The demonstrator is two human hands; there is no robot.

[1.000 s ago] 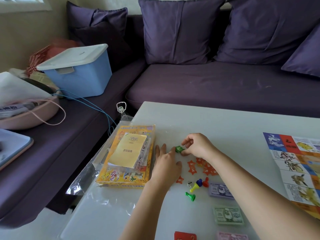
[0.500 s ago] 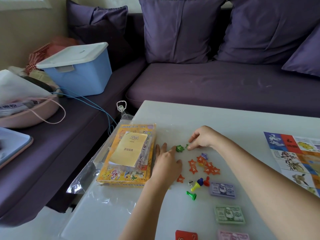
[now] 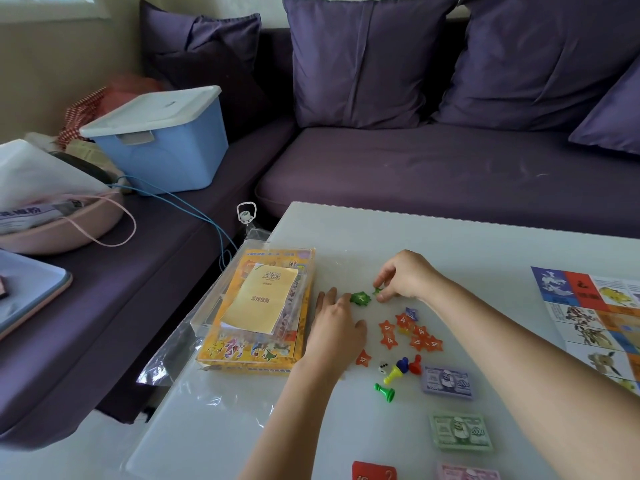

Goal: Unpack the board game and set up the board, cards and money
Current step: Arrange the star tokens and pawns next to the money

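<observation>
On the white table (image 3: 450,244), my right hand (image 3: 405,277) pinches a small green star token (image 3: 377,291) at its fingertips. My left hand (image 3: 337,327) lies flat, its fingertips touching a small pile of green star tokens (image 3: 361,298). Below them lie several orange star tokens (image 3: 408,332) with one purple star (image 3: 411,313). A die (image 3: 383,367) and coloured pawns (image 3: 401,368) sit nearer me. Purple (image 3: 447,382), green (image 3: 460,433) and pink (image 3: 467,474) money stacks lie in a column. The game board (image 3: 588,313) is unfolded at the right edge.
The yellow game box (image 3: 256,348) with a yellow instruction leaflet (image 3: 261,303) on it sits in a clear bag at the table's left. A red card (image 3: 374,472) shows at the bottom edge. A purple sofa (image 3: 450,174) behind holds a blue lidded bin (image 3: 162,143).
My right hand has left the green pile, moved slightly right and back, and now pinches a single small green star. My left hand has stayed beside the pile.
</observation>
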